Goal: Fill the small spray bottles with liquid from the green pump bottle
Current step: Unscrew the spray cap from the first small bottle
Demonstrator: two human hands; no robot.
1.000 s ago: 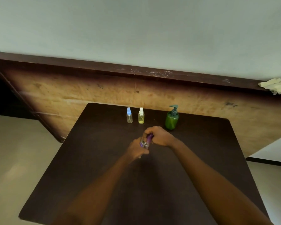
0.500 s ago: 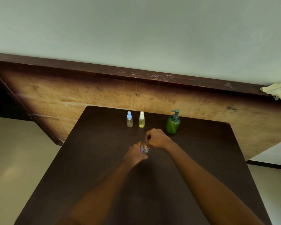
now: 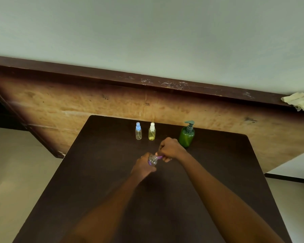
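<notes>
Above the middle of the dark brown rectangular table (image 3: 95, 172), a small clear plastic spray bottle (image 3: 153, 160) is held between two bare hands. Its body is gripped by the left hand (image 3: 142, 166), whose fingers are curled round it from the near side. Its purple plastic spray top (image 3: 159, 156) is pinched by the right hand (image 3: 171, 149), whose fingers are closed tightly over it. The bottle is tilted, with the top pointed to the right, towards that hand. Whether the top is seated on the neck or loosened cannot be told, since the joint is hidden by fingers and blur.

Just beyond the right hand and slightly to its right, a green translucent plastic pump bottle (image 3: 186, 136) with a dark pump head is stood upright, near the knuckles but apart from them. Beyond the grip and a little to its left, two more small bottles are stood side by side, close together yet not touching. A clear spray bottle with a blue cap (image 3: 138, 132) is placed farther left, and a spray bottle with a white cap (image 3: 152, 132), holding yellowish liquid, is placed nearer the pump bottle.

Behind all three, a worn light-brown wooden panel (image 3: 95, 106) topped by a dark ledge is seen. Far to the right of the hands, a crumpled pale yellow cloth (image 3: 300, 102) is laid on that ledge.
</notes>
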